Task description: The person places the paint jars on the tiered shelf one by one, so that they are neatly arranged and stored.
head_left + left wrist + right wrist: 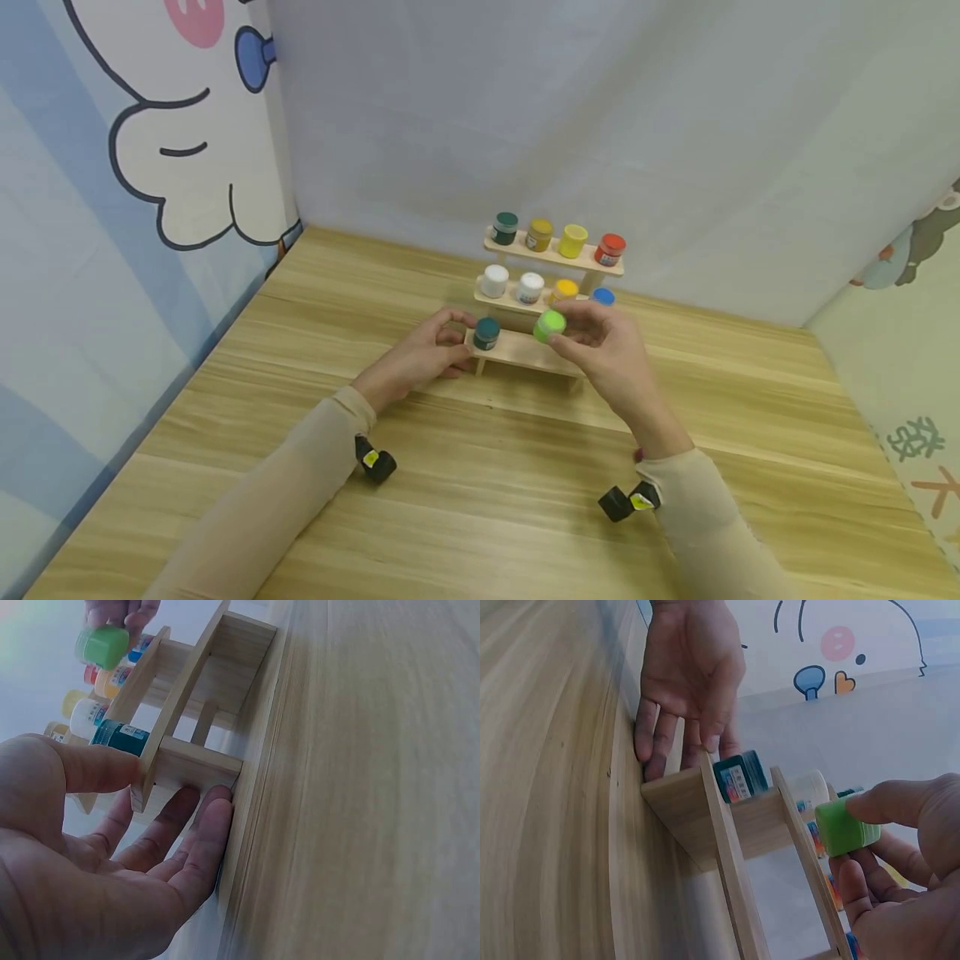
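Observation:
My right hand (618, 350) pinches a light green paint jar (550, 326) between thumb and fingers, above the bottom step of a three-step wooden rack (525, 351). The right wrist view shows the jar (843, 826) tilted, its clear part toward the palm. At the rack's left end, my left hand (420, 354) holds the bottom step, thumb at the board's edge and fingers against the side support (196, 759). A dark green jar (487, 333) stands on that step right beside the left fingertips.
On the middle step are two white jars (494, 281), an orange-yellow jar (564, 291) and a blue jar (603, 297), partly behind my right hand. The top step bears dark green, ochre, yellow and red (611, 249) jars. A pale curtain (525, 108) hangs behind the wooden table (465, 492).

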### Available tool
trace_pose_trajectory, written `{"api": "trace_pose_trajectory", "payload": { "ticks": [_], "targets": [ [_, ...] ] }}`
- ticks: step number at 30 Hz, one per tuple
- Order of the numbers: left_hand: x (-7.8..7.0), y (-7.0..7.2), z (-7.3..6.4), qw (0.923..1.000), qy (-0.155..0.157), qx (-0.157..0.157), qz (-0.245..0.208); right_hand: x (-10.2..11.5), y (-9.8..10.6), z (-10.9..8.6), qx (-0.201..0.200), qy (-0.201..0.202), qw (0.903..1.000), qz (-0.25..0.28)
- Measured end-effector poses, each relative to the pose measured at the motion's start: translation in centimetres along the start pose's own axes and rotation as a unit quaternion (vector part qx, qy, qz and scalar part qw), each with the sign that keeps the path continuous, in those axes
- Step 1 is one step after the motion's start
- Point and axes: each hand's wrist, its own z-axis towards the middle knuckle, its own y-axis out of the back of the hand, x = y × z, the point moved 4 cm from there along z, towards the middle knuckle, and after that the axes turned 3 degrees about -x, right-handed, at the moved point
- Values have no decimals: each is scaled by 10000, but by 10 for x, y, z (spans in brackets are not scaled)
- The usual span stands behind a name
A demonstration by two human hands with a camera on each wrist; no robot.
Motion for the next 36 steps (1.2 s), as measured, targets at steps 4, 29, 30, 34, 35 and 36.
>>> {"api": "trace_pose_trajectory", "payload": {
  "ticks": [4, 29, 30, 34, 35, 36],
  "targets": [
    [-1, 0, -1, 10000, 9, -15, 7, -1, -10, 2, -40, -51, 10000, -12],
    [0, 0, 0, 9999, 102, -93, -22, -28, -45, 3, -340, -225, 9979, -494],
    [0, 0, 0, 9999, 107, -96, -29, -28, -46, 3, -358, -249, 9977, -509],
    [-2, -1, -1, 9999, 116, -109, -46, -29, -47, 3, -402, -307, 9976, -475],
    [-2, -1, -1, 9998, 118, -116, -56, -29, -47, 3, -403, -298, 9977, -460],
    [-3, -1, -1, 9998, 117, -122, -60, -30, -48, 3, -398, -288, 9978, -449]
  ]
}}
